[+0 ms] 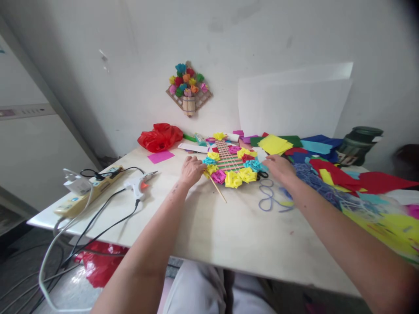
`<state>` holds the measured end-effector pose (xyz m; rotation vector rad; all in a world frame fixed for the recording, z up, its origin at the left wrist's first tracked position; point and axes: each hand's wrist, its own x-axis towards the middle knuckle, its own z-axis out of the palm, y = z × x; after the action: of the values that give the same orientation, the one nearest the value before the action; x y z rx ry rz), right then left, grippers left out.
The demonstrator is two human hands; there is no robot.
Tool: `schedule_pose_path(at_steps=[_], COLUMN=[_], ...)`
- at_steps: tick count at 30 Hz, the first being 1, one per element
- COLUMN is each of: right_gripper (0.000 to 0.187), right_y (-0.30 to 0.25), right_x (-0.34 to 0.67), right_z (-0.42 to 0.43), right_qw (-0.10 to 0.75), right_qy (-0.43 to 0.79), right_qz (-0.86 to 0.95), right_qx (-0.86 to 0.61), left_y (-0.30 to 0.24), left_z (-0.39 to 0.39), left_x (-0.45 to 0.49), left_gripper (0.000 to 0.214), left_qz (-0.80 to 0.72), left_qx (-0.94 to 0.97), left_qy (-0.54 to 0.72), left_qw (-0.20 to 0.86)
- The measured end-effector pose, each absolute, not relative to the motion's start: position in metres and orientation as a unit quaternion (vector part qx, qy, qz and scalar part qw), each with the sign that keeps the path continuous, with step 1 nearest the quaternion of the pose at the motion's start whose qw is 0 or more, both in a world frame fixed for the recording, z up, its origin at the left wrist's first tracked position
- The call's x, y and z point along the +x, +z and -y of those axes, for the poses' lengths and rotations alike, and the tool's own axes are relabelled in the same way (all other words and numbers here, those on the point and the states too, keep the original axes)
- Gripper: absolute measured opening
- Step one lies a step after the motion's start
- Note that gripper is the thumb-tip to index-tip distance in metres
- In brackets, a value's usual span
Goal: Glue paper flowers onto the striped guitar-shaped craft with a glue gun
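Across the middle and lower frame stretches the pale table (229,237), and right at frame centre there's the lattice (230,159) edged with paper flowers — yellow, blue, pink and red. Over to the left of centre lies the white glue gun (135,187), while the right hand (280,168) is at the lattice's right edge and the left hand (192,171) at its left — whether either is clamped on it, I can't tell. Just below, a thin stick (218,191) slants down.
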<state>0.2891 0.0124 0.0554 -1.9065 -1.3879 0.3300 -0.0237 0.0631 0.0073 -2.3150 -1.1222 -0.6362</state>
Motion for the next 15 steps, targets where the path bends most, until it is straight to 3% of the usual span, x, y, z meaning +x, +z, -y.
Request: schedule_pose_path(at_steps=[4, 11, 15], right_gripper=[0.029, 0.020, 0.023], right_y=[0.073, 0.074, 0.084], right_x=[0.254, 0.156, 0.125], right_z=[-0.010, 0.025, 0.060], right_qw=[0.341, 0.299, 0.326], right_qy=[0.074, 0.135, 0.113], right_qz=[0.611, 0.815, 0.856], right_qx=[-0.711, -0.478, -0.384], left_y=[0.007, 0.013, 0.023], left_z=[-0.065, -0.061, -0.058], left_x=[-0.026, -0.026, -0.025], left_gripper=[0.010, 0.009, 0.013], left_qz=[0.411, 0.439, 0.454], left_qx=[-0.844, -0.841, -0.856], left_qy=[-0.249, -0.250, -0.201], left_qw=[0.237, 0.191, 0.145])
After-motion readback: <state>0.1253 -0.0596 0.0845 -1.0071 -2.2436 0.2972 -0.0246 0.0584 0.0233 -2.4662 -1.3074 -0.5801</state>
